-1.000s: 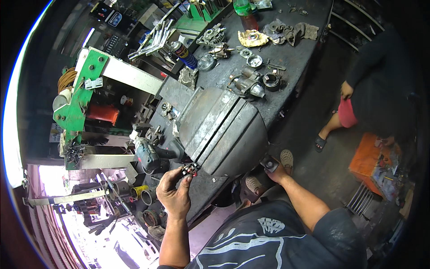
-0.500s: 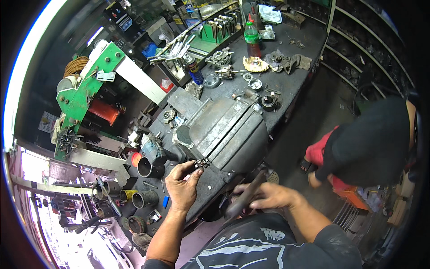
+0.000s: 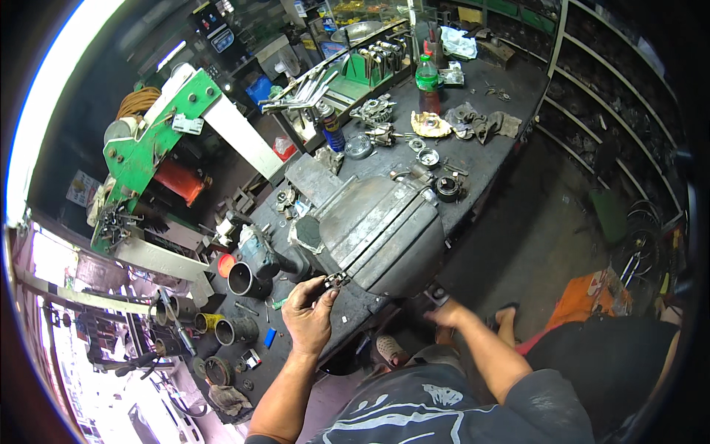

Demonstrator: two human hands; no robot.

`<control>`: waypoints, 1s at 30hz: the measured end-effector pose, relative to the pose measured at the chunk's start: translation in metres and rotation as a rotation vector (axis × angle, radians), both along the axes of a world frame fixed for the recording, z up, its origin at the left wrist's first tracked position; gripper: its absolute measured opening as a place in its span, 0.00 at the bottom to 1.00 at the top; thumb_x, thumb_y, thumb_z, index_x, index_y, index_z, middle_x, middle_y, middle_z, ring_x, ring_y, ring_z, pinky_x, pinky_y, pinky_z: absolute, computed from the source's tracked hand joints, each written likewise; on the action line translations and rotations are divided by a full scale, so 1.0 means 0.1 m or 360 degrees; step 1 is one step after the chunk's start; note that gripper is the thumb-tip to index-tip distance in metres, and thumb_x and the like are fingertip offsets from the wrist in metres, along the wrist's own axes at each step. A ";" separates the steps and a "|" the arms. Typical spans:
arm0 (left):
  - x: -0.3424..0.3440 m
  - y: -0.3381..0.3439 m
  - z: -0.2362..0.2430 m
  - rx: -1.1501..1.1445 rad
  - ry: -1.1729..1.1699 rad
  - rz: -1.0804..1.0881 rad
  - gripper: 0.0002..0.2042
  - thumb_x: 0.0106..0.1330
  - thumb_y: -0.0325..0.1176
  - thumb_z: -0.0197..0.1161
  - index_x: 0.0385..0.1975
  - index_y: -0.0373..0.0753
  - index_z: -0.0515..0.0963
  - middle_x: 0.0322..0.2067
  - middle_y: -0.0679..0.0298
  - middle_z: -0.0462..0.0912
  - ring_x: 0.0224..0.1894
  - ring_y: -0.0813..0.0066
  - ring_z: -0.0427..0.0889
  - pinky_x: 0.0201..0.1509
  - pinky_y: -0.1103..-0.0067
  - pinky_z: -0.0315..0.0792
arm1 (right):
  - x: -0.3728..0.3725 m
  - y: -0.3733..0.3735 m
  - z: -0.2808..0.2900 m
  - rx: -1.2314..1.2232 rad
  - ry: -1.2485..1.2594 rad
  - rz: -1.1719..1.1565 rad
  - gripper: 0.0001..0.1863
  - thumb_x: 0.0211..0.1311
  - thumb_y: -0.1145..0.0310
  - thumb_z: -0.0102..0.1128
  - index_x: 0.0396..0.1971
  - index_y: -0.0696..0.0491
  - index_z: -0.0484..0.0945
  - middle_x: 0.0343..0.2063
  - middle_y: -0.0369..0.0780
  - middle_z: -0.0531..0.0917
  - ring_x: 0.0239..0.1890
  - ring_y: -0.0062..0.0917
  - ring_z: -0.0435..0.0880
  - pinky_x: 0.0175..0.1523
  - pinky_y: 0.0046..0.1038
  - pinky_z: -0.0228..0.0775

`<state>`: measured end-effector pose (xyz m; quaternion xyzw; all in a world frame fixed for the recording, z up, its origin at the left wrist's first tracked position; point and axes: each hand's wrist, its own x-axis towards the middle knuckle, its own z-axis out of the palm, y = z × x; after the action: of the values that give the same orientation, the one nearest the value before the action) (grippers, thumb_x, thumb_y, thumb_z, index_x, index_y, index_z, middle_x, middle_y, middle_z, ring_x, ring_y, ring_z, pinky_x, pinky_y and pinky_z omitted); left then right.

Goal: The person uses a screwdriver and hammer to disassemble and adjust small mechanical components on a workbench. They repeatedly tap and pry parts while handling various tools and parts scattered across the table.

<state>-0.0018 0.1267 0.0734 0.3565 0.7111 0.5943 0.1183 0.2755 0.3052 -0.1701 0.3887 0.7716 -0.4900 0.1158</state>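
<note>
My left hand (image 3: pixel 307 322) pinches a small dark metal part (image 3: pixel 338 280) with bright spots between thumb and fingers, at the near left corner of the large grey bench vise (image 3: pixel 381 229). Beyond the bench's front edge, my right hand (image 3: pixel 448 314) is by the dark end of the vise screw (image 3: pixel 436 294). Blur hides its fingers, so I cannot tell whether they grip the handle. A blue block (image 3: pixel 270 338) lies on the bench left of my left hand.
Metal cylinders (image 3: pixel 248 280) stand at the left. Beyond the vise are a spray can (image 3: pixel 331 129), a bottle of red liquid (image 3: pixel 427 85) and dismantled parts (image 3: pixel 381 133). A person in dark clothing (image 3: pixel 592 374) is close at my right; shelves (image 3: pixel 614 103) stand behind.
The bar that swung in front of my right hand no longer shows there; that hand has moved up and slightly right. My left hand still holds the part. The other person has moved nearer.
</note>
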 end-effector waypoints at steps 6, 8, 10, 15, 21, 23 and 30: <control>-0.06 -0.06 -0.01 -0.0071 0.0139 -0.0029 0.14 0.65 0.31 0.82 0.46 0.31 0.88 0.39 0.59 0.91 0.41 0.73 0.89 0.48 0.78 0.81 | -0.32 -0.86 0.90 -0.2421 0.1173 -0.0375 0.27 0.72 0.62 0.69 0.67 0.56 0.80 0.64 0.50 0.85 0.65 0.42 0.85 0.71 0.47 0.75; -0.05 -0.05 -0.02 -0.0057 0.0134 -0.0028 0.15 0.64 0.31 0.82 0.46 0.32 0.89 0.38 0.60 0.91 0.40 0.74 0.89 0.47 0.78 0.80 | -0.26 -0.78 1.22 -0.2732 0.1384 -0.0377 0.30 0.71 0.66 0.68 0.71 0.55 0.75 0.67 0.50 0.82 0.65 0.43 0.84 0.71 0.48 0.76; -0.03 -0.05 0.02 -0.0055 0.0085 -0.0027 0.15 0.63 0.31 0.82 0.45 0.32 0.89 0.38 0.60 0.91 0.40 0.74 0.89 0.46 0.78 0.80 | -0.22 -0.72 1.46 -0.2720 0.1556 -0.0448 0.38 0.69 0.63 0.67 0.78 0.53 0.67 0.74 0.50 0.75 0.69 0.45 0.81 0.75 0.50 0.72; 0.00 -0.09 0.11 -0.0160 0.0181 0.0002 0.14 0.61 0.29 0.83 0.45 0.33 0.89 0.40 0.58 0.92 0.42 0.70 0.90 0.49 0.75 0.81 | -0.22 -0.74 1.88 -0.2641 0.1759 -0.0455 0.42 0.71 0.50 0.67 0.80 0.48 0.64 0.79 0.47 0.68 0.70 0.45 0.80 0.75 0.53 0.69; 0.02 -0.03 0.11 -0.0129 0.0151 -0.0054 0.15 0.60 0.28 0.82 0.46 0.34 0.89 0.42 0.56 0.92 0.45 0.63 0.91 0.55 0.72 0.81 | -0.31 -0.87 1.71 -0.2885 0.1587 -0.1028 0.27 0.79 0.42 0.58 0.61 0.48 0.82 0.59 0.39 0.88 0.60 0.39 0.88 0.67 0.50 0.76; 0.00 -0.06 0.17 -0.0143 0.0216 -0.0070 0.16 0.63 0.28 0.81 0.48 0.32 0.87 0.43 0.59 0.91 0.47 0.70 0.90 0.56 0.74 0.82 | -0.29 -0.82 1.69 -0.2744 0.1263 -0.1214 0.22 0.81 0.44 0.57 0.51 0.48 0.87 0.49 0.37 0.92 0.55 0.35 0.91 0.63 0.47 0.81; 0.19 -0.10 0.25 0.0209 0.0688 0.0109 0.25 0.61 0.37 0.82 0.56 0.33 0.83 0.57 0.50 0.87 0.59 0.52 0.87 0.65 0.62 0.79 | -0.12 -0.64 1.81 -0.2564 0.1285 -0.1250 0.17 0.80 0.52 0.62 0.49 0.51 0.86 0.45 0.38 0.92 0.47 0.30 0.92 0.48 0.30 0.87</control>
<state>0.0174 0.1164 0.0982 0.4581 0.6913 0.5529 -0.0807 0.2634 0.2410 0.0110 0.2258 0.0044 -0.9693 -0.0973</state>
